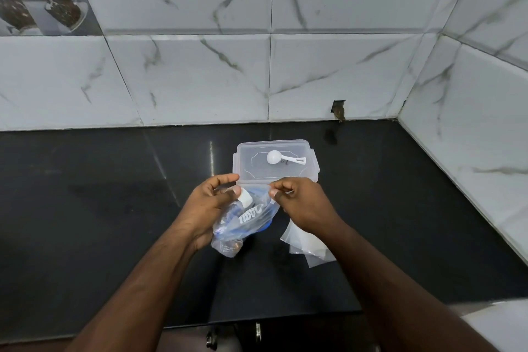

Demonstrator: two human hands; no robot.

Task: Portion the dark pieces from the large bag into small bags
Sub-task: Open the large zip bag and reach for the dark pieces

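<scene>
I hold a large clear bag [245, 217] with blue print and white lettering above the black counter. My left hand [207, 206] grips its left side, thumb on top near a white patch. My right hand [300, 203] pinches the bag's top edge at the right. Its lower end hangs crumpled under my left hand; whatever is inside is hard to make out. Several small clear bags [307, 248] lie flat on the counter under my right wrist. A white scoop [283, 158] lies on the lid of a clear plastic box [285, 174] just behind my hands.
The black counter [100, 194] runs left and right, with its front edge near the bottom. White marble tile walls close the back and the right side. A small dark gap [338, 110] sits in the back wall at counter level.
</scene>
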